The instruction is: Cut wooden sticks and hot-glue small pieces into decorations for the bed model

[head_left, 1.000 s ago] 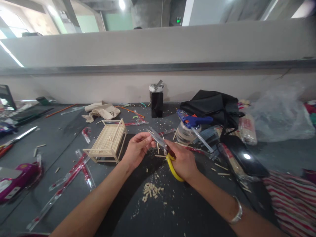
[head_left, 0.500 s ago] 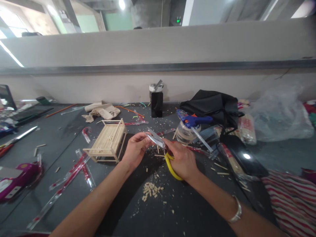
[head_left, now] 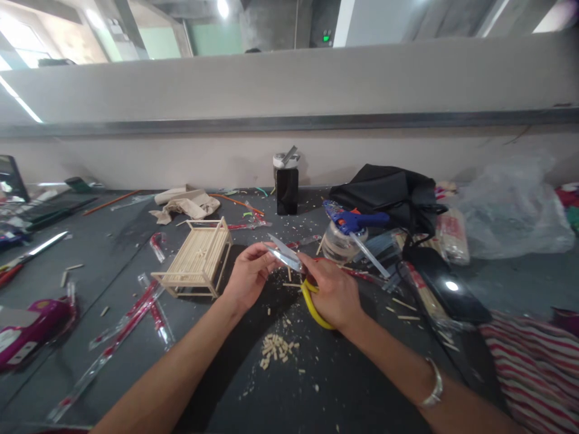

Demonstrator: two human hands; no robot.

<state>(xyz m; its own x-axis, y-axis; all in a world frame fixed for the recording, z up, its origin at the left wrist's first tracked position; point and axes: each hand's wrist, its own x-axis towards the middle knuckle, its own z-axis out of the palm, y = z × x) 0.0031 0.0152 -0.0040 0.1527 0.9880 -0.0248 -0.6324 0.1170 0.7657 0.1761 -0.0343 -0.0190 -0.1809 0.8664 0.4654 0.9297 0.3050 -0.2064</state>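
Note:
My right hand (head_left: 333, 294) is closed around the yellow handle of a pair of scissors (head_left: 312, 306). The metal blades point up and left, slightly apart. At the blade tips, my left hand (head_left: 250, 272) is pinched; whatever lies between its fingers is too small or hidden to make out. Just left of that hand stands a small bed-like frame (head_left: 194, 256) built of pale wooden sticks. Below both hands is a heap of short cut stick pieces (head_left: 277, 349), with crumbs scattered around it.
A blue glue gun (head_left: 355, 220) rests on a clear jar (head_left: 344, 244) at right. A black phone (head_left: 287, 191) leans upright at the back; another dark phone (head_left: 446, 283) lies right. Plastic wrappers (head_left: 122, 331), a magenta tool (head_left: 34, 331) and other scissors (head_left: 36, 256) lie left.

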